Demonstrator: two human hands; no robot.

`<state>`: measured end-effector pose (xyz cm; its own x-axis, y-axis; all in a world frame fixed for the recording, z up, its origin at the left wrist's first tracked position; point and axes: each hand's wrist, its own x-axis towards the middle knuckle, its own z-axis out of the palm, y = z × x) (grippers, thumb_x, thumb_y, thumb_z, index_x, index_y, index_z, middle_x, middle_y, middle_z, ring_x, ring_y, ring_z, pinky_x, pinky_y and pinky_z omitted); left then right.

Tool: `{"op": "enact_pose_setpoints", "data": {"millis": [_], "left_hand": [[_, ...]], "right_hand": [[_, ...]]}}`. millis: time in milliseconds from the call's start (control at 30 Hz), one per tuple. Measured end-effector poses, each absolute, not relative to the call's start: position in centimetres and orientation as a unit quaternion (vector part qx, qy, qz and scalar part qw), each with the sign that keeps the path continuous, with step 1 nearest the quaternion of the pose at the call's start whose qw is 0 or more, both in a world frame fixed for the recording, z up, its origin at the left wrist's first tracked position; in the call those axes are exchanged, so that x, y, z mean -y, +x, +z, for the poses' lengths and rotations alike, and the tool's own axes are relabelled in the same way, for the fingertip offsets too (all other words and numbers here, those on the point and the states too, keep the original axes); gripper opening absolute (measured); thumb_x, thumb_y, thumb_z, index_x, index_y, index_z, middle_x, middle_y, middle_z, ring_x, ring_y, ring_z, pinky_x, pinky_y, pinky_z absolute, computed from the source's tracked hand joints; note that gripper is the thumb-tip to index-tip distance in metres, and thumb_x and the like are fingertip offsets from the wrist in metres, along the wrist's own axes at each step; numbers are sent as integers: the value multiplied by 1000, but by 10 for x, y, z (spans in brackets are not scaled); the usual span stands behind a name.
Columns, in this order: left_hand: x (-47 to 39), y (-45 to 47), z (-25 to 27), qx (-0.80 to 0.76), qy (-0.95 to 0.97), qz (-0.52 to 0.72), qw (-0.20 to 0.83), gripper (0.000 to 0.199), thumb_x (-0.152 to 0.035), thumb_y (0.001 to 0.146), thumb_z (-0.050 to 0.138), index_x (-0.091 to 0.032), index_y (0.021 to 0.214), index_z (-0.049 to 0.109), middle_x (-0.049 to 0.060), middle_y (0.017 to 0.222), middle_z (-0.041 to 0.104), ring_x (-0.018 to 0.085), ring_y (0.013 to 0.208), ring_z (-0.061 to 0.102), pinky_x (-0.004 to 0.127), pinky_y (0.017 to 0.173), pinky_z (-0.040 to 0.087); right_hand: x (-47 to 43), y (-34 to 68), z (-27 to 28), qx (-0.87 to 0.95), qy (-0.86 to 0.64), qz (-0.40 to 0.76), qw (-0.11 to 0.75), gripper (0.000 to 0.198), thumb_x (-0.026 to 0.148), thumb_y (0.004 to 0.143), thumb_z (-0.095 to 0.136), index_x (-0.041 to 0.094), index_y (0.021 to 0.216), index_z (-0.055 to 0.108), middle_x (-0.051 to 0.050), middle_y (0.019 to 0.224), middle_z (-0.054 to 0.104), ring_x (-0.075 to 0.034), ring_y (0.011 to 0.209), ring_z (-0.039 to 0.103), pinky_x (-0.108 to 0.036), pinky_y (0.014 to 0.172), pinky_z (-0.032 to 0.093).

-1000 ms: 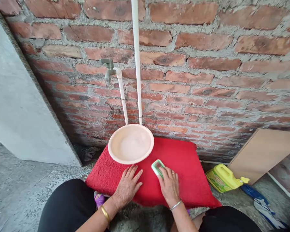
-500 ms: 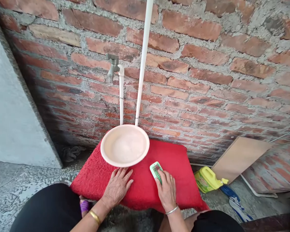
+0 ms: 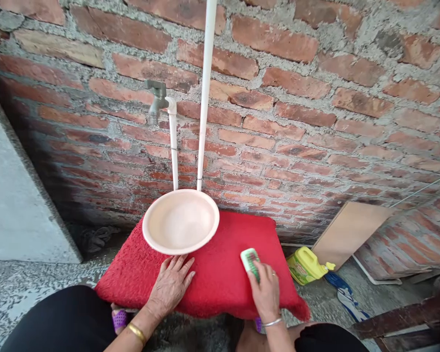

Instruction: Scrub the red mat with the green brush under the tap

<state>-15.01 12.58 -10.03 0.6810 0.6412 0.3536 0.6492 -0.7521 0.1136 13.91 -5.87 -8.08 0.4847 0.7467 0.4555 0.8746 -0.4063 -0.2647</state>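
Observation:
A red fluffy cloth (image 3: 212, 286) lies spread flat under both hands. My left hand (image 3: 171, 283) rests palm down on its near left part, fingers stretched out, tips close to the rim of a pale pink basin (image 3: 209, 239). On the right part of the cloth, my right hand (image 3: 266, 288) has its fingers wrapped round a small green and white scrubbing brush (image 3: 250, 259), pressed against the cloth. The brush's far end shows; its underside is hidden. The basin stands on the cloth's back left; whether it holds water I cannot tell.
A brick wall (image 3: 293, 117) rises behind, with a tap (image 3: 156, 100) and white pipes (image 3: 205, 98). To the right are a yellow jug (image 3: 306, 265), a tan board (image 3: 352, 230) and a flip-flop (image 3: 350, 300). A grey slab (image 3: 18, 195) stands at left on wet floor.
My right hand has moved right across the cloth with the scrubbing brush. My left hand stays at the same place below the basin. The view has shifted slightly to the right.

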Motion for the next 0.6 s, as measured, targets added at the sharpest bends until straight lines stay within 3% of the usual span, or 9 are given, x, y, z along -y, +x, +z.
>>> {"op": "enact_pose_setpoints", "data": {"millis": [167, 333, 433, 600], "left_hand": [[-129, -152, -103, 349, -919, -182, 16, 36, -35, 99, 51, -28, 130, 70, 9, 140, 65, 28, 129, 58, 49, 107, 42], [-130, -152, -102, 348, -923, -164, 8, 37, -35, 99, 50, -27, 131, 69, 9, 141, 65, 29, 130, 58, 50, 109, 42], [-129, -151, -100, 352, -924, -151, 0, 39, -35, 100, 49, -27, 132, 69, 9, 142, 64, 28, 132, 57, 50, 109, 42], [-131, -153, -101, 361, -923, -136, -10, 40, -34, 99, 48, -29, 133, 68, 10, 143, 63, 30, 133, 56, 52, 109, 42]], "right_hand": [[45, 124, -86, 507, -831, -127, 191, 35, 46, 101, 45, 29, 123, 67, -9, 112, 68, -25, 98, 63, -38, 88, 46], [94, 207, -73, 256, -948, -153, 113, 40, 41, 98, 46, 19, 124, 67, -15, 103, 67, -30, 88, 64, -40, 76, 46], [107, 226, -73, 180, -956, -174, 155, 44, 46, 98, 43, 18, 121, 67, -16, 101, 67, -30, 85, 63, -41, 76, 46], [68, 168, -83, 423, -854, -162, 255, 41, 52, 100, 41, 25, 117, 68, -10, 103, 66, -25, 93, 62, -38, 85, 47]]}}
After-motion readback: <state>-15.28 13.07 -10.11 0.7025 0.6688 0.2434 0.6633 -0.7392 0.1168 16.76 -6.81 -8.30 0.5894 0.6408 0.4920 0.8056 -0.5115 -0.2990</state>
